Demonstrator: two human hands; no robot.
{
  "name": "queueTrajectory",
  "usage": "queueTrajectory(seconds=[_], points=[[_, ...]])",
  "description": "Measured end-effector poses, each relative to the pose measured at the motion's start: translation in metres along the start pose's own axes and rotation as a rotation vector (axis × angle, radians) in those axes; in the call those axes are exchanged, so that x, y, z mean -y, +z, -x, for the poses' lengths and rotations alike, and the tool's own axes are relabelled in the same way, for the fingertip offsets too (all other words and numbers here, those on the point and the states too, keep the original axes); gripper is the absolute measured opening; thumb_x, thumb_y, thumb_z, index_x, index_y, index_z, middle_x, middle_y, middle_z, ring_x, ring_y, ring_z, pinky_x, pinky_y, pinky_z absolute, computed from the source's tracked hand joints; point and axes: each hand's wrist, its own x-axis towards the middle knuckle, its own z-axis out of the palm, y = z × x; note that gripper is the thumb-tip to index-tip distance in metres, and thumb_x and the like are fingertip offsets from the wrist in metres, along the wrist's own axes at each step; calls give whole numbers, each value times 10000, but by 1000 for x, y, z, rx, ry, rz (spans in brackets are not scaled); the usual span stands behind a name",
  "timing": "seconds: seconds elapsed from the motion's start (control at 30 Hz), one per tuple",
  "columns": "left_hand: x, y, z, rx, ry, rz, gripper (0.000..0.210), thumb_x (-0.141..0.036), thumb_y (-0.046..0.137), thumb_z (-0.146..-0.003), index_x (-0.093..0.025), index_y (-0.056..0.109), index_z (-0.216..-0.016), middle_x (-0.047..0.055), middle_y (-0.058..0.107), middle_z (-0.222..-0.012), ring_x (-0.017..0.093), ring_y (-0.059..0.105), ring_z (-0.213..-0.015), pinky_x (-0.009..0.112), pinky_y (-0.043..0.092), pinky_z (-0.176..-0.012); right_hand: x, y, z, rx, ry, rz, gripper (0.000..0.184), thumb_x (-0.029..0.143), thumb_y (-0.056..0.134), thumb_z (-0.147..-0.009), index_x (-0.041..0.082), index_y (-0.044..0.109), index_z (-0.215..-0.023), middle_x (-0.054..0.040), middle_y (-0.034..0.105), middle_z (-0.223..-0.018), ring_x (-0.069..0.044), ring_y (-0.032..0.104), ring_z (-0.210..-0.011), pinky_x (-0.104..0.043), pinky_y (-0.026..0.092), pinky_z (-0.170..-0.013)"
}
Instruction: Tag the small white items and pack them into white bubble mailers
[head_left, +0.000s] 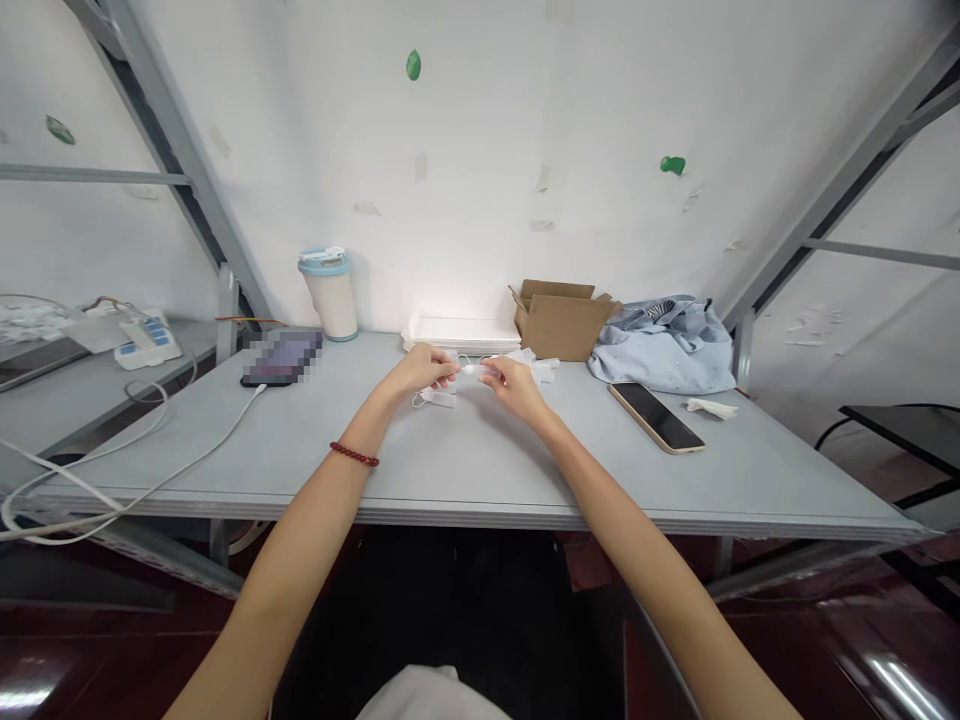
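Over the middle of the desk, my right hand pinches a small, whitish, partly see-through plastic piece. To its left, the fingertips of my left hand are closed at the near end of that piece, where a thin white cord seems to run; what exactly they grip is too small to make out. A similar small white piece with a cord loop lies on the desk just below my left hand. Several more white pieces lie in a loose pile behind and right of my right hand.
An open cardboard box and a stack of white flat items stand by the wall. Light blue cloth, a phone and a crumpled tissue lie right. A cup and a phone on a cable are left.
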Motion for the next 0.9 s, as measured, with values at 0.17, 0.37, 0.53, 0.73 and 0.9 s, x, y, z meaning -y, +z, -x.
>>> queueTrajectory(seconds=[0.17, 0.37, 0.53, 0.73, 0.9], points=[[-4, -30, 5, 45, -5, -110, 156, -221, 740, -691, -153, 679, -564, 52, 623, -587, 124, 519, -523, 258, 411, -523, -12, -6, -4, 17, 8, 60, 249, 200, 631, -834, 155, 678, -1075, -88, 690, -985, -167, 607, -782, -312, 475, -780], [3, -48, 5, -4, -130, -175, 173, -195, 747, -668, -169, 668, -516, 66, 651, -616, 135, 543, -544, 245, 416, -515, -17, -20, -1, 99, 186, 212, 236, 201, 617, -853, 143, 676, -1074, -82, 726, -912, -184, 627, -809, -285, 432, -739], [7, -49, 4, -30, -219, -259, 211, -145, 751, -648, -172, 644, -468, 72, 646, -568, 146, 553, -514, 246, 406, -500, -10, -23, 2, 207, 241, 324, 272, 218, 599, -868, 119, 674, -1109, -111, 739, -942, -220, 645, -874, -269, 379, -674], [10, -50, 1, -169, -294, -287, 220, -160, 710, -730, -137, 644, -522, 97, 693, -647, 153, 581, -522, 258, 405, -520, -3, -22, 4, 265, 247, 329, 294, 275, 580, -882, 121, 673, -1114, -113, 731, -911, -202, 633, -789, -262, 345, -619], [16, -45, -9, -433, -130, -302, 217, -159, 649, -735, -158, 608, -522, 25, 614, -533, 140, 558, -519, 239, 400, -524, -4, -18, 5, 278, 233, 306, 353, 249, 654, -810, 114, 654, -1135, -112, 722, -942, -204, 620, -811, -257, 362, -641]])
